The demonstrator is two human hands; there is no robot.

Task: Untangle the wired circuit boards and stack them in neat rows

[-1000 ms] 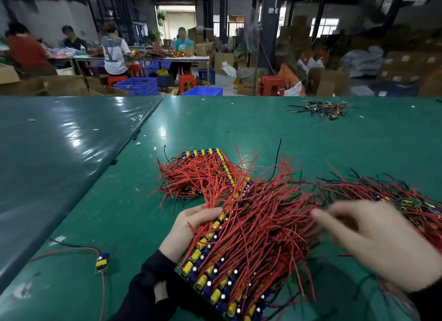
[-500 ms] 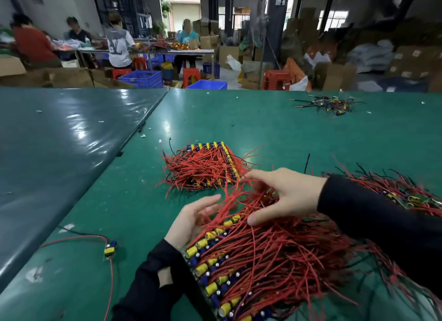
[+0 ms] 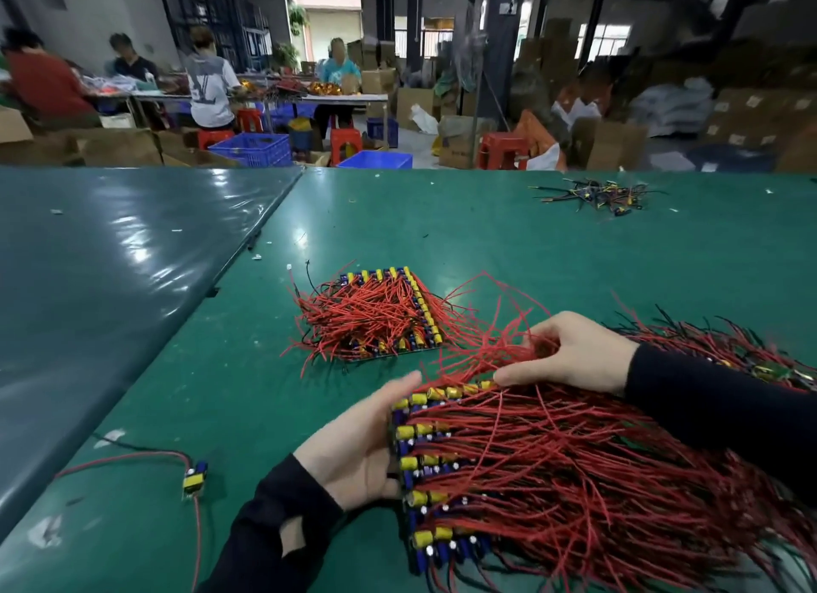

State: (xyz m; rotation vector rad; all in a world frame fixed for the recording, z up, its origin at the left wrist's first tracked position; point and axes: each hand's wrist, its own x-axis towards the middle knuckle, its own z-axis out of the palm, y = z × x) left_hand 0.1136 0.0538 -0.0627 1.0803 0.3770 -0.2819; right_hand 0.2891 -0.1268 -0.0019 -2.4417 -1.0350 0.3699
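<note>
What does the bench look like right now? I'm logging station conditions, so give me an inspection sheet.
Surface: green table, small bits of debris scattered on it; a darker glossy sheet adjoins on the left.
Job's things: near stack of boards in rows, red wires fanned right; far stack lies apart; tangled pile at the right edge.
Clutter: single loose board with red lead; small dark wire heap far right.
Grippers: left hand flat against the near stack's left edge; right hand gathers red wires at its top.
Cables: red, a few black, partly crossed.
Surroundings: seated workers, blue crates, red stools, cartons.
</note>
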